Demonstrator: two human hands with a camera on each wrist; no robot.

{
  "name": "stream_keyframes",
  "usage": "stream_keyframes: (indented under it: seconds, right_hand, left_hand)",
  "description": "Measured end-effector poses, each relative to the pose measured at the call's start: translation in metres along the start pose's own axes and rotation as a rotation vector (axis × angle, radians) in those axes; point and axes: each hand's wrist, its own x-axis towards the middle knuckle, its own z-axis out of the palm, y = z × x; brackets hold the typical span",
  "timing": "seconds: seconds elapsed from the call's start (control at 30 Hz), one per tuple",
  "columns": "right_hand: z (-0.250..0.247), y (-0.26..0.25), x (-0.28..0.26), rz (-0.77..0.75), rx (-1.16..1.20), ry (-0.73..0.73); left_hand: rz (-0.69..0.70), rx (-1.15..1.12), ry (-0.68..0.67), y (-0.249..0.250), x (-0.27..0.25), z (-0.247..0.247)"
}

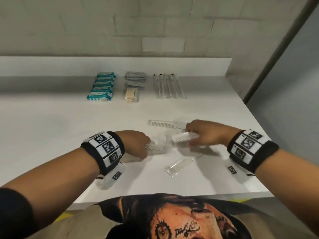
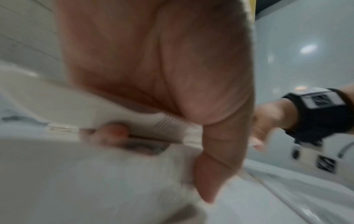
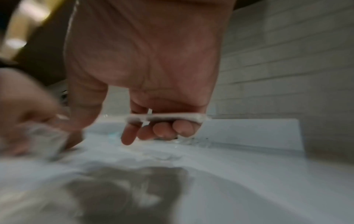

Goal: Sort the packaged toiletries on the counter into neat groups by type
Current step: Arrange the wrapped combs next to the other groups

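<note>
Two hands low over the white counter [image 1: 69,121], each with one wrapped comb. Left hand [image 1: 136,143] curled round a comb [image 1: 153,147] in clear wrap, thumb on top, fingertip [image 2: 113,131] under it, down close to the counter. Right hand [image 1: 205,133] curled round a second comb [image 1: 185,136], fingers [image 3: 164,128] bent under it, held a bit above the counter. A third comb [image 1: 164,124] flat on the counter just behind the right hand. A fourth comb [image 1: 178,165] in its wrap flat near the front edge, between the two wrists. Far back by the wall, three neat groups well apart from the hands: blue packs [image 1: 102,87] in a row on the left, grey and tan packets [image 1: 133,86] in the middle, long thin sticks [image 1: 168,86] in clear wrap on the right. Wrist views blurry.
</note>
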Motion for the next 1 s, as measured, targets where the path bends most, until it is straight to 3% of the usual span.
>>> stream_keyframes:
  seconds: [0.1,0.2,0.4,0.5,0.7,0.83,0.93,1.0]
  right_hand:
    - [0.026,-0.009,-0.01,-0.019,-0.291,-0.11]
    - [0.04,-0.009,-0.004,-0.016,-0.353,-0.052]
    - [0.048,-0.005,-0.011,0.118,-0.155,-0.053]
    - [0.05,-0.002,-0.016,0.11,-0.154,-0.04]
    - [0.037,0.022,-0.027,0.232,0.127,-0.001]
    - [0.006,0.058,-0.018,0.404,0.294,0.182]
    - [-0.01,0.085,-0.001,0.493,0.331,0.315]
    - [-0.018,0.093,0.011,0.466,0.41,0.428]
  left_hand:
    - [0.013,-0.051,0.159,0.001,0.014,-0.024]
    - [0.016,-0.158,0.323,0.012,0.044,-0.049]
    - [-0.099,-0.065,0.259,0.031,0.088,-0.041]
    - [-0.128,-0.13,0.244,0.033,0.09,-0.039]
    - [-0.159,-0.197,0.203,0.042,0.087,-0.033]
    - [-0.145,-0.444,0.332,0.048,0.093,-0.035]
    - [-0.094,-0.799,0.485,0.058,0.103,-0.047]
    - [-0.016,-1.056,0.541,0.071,0.112,-0.058]
